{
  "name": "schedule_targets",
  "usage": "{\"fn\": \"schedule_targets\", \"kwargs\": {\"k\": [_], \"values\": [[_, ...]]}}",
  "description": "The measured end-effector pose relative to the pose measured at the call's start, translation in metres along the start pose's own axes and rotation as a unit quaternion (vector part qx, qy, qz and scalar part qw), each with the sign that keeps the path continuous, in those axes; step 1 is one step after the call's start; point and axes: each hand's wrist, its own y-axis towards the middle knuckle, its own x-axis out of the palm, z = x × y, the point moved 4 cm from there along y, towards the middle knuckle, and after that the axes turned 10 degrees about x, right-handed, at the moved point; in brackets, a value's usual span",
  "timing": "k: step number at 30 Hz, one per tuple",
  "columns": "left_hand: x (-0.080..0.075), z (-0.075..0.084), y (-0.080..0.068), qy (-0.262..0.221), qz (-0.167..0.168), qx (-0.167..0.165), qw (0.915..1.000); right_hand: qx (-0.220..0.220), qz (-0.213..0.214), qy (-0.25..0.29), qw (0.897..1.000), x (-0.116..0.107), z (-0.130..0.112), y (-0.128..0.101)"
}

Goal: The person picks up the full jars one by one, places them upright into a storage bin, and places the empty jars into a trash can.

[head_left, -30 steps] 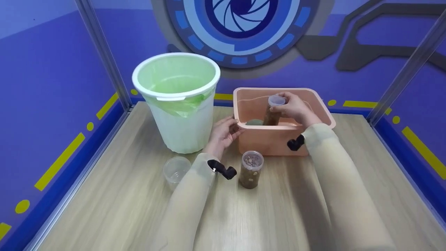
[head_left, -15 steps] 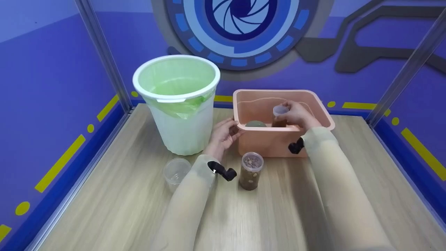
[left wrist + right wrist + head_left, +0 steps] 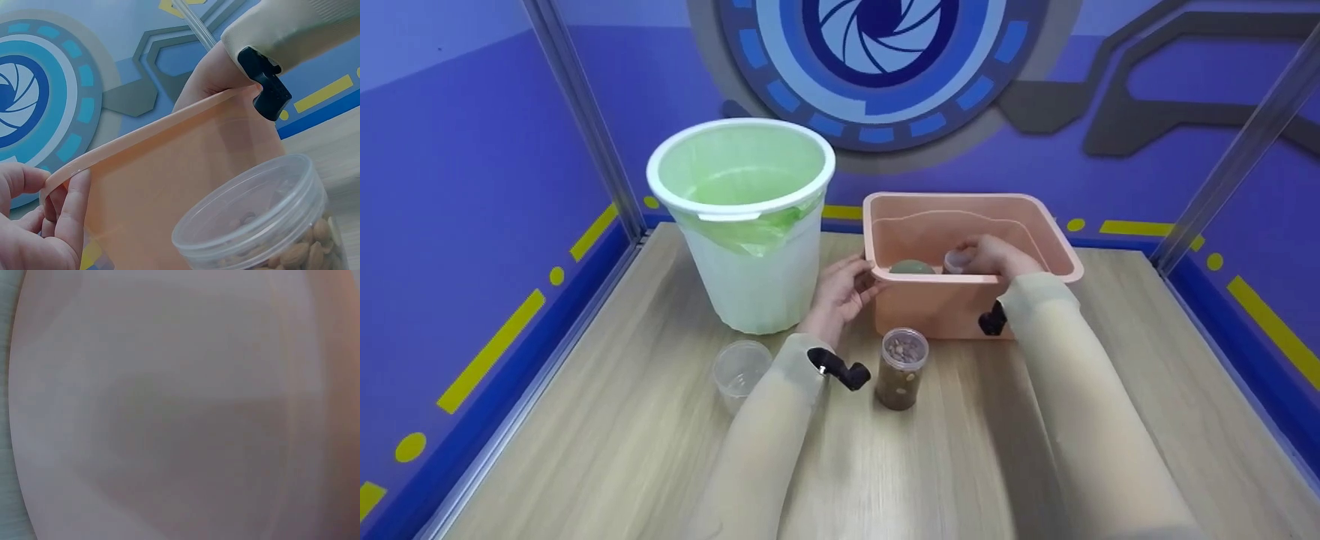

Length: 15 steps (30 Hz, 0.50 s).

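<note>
While the left hand [image 3: 838, 292] pinches the rim of the pink box [image 3: 949, 307] near the worktop's [image 3: 945, 465] back edge, the right hand [image 3: 996, 256] grips a jar [image 3: 954, 262] inside it, apparently setting it down; the next move should call for a steady release. Only the jar's pale, round top shows, its body hidden behind the box's front wall.

Jar [image 3: 952, 262] in tub [image 3: 934, 309], bin [image 3: 750, 285] to L, nut jar [image 3: 900, 377] in frt, contnr [image 3: 737, 371] L of that
</note>
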Motion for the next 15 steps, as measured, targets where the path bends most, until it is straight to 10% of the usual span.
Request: {"fn": "schedule_targets", "kwargs": {"k": [15], "values": [[0.0000,0.0017,-0.0008,-0.004,0.002,-0.004,1.0000,-0.035,0.006,0.018,0.999,-0.0092,-0.0070,-0.0067]]}}
